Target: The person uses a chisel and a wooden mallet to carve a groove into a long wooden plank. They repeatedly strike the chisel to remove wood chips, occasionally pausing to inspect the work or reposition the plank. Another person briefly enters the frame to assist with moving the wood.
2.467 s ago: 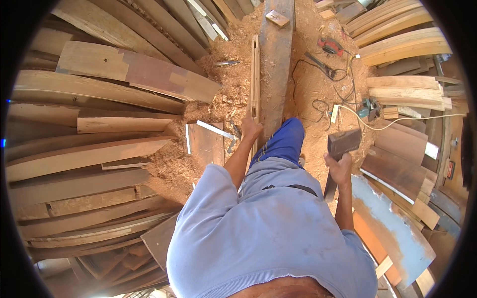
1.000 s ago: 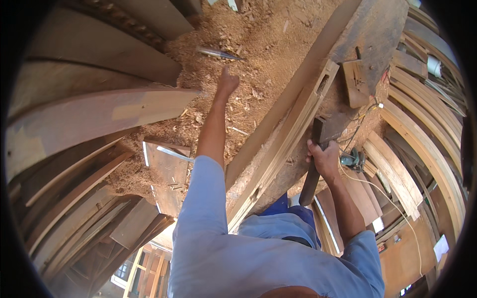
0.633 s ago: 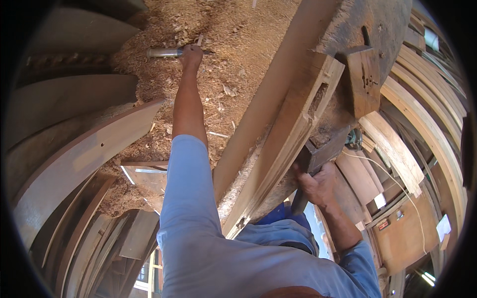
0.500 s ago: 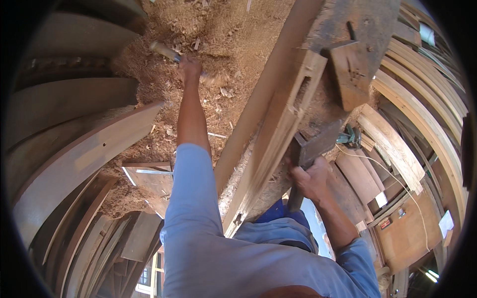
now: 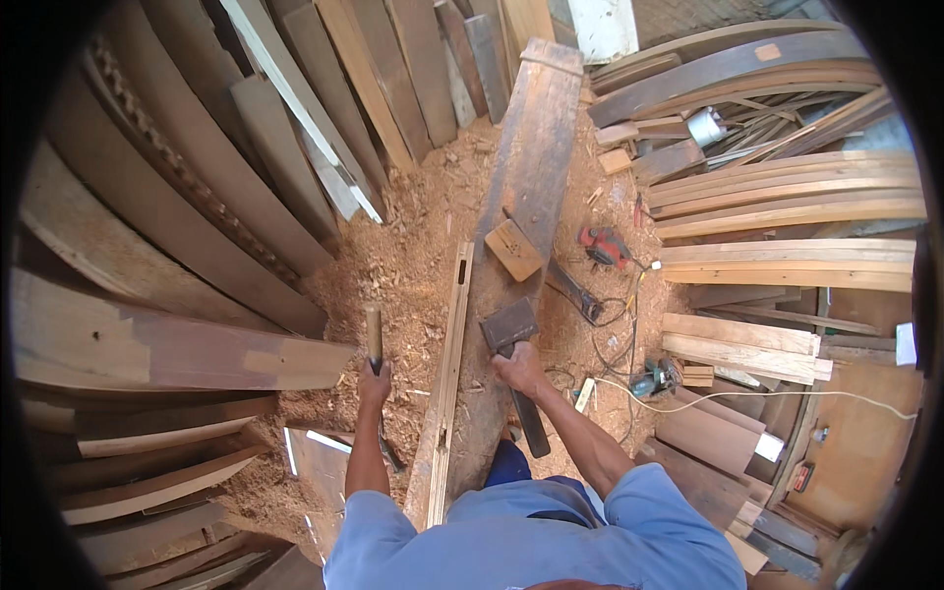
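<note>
My left hand is closed round a chisel with a pale wooden handle, over the shavings left of the bench; its dark blade shows below my fist. My right hand grips a dark wooden mallet close under its blocky head, over the bench plank. The mallet's handle runs back toward my body. Between my hands, a long pale timber with a slot cut near its far end lies along the left side of the worn bench plank. A wooden block rests on the plank beyond the mallet.
Right of the bench lie a handsaw, a red power tool, a green power tool and loose cords. Boards lean along the left, and stacked timbers line the right. Shavings cover the floor.
The view has tilted and shows more of the bench's far end. My left arm, stretched far out before, has drawn back with the chisel. My right hand still holds the mallet.
</note>
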The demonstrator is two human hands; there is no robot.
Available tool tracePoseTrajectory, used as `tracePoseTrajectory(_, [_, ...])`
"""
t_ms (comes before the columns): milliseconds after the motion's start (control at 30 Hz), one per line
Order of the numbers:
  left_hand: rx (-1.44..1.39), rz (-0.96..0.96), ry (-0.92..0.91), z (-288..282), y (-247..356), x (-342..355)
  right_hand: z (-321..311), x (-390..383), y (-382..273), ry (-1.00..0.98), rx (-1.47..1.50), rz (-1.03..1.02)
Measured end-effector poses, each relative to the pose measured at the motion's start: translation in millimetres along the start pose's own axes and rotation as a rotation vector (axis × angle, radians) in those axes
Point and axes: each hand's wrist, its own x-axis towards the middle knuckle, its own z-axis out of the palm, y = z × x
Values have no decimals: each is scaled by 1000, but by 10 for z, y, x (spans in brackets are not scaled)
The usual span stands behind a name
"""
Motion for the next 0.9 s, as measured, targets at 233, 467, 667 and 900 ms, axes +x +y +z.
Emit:
tracePoseTrajectory(233, [248, 193, -87, -432, 422, -1183, -563, -1212, -329, 71, 162, -239])
tracePoseTrajectory(467, [469, 207, -158, -275, 1030, -2478, -899, -2592, -695, 352, 444, -387])
tracePoseTrajectory(667, [527, 209, -201, -196, 904, -2288, -598, -3441, -327, 319, 535, -406])
tracePoseTrajectory(900, [638, 312, -191, 113, 1185, -2325, -845, -3997, -764, 118, 592, -423])
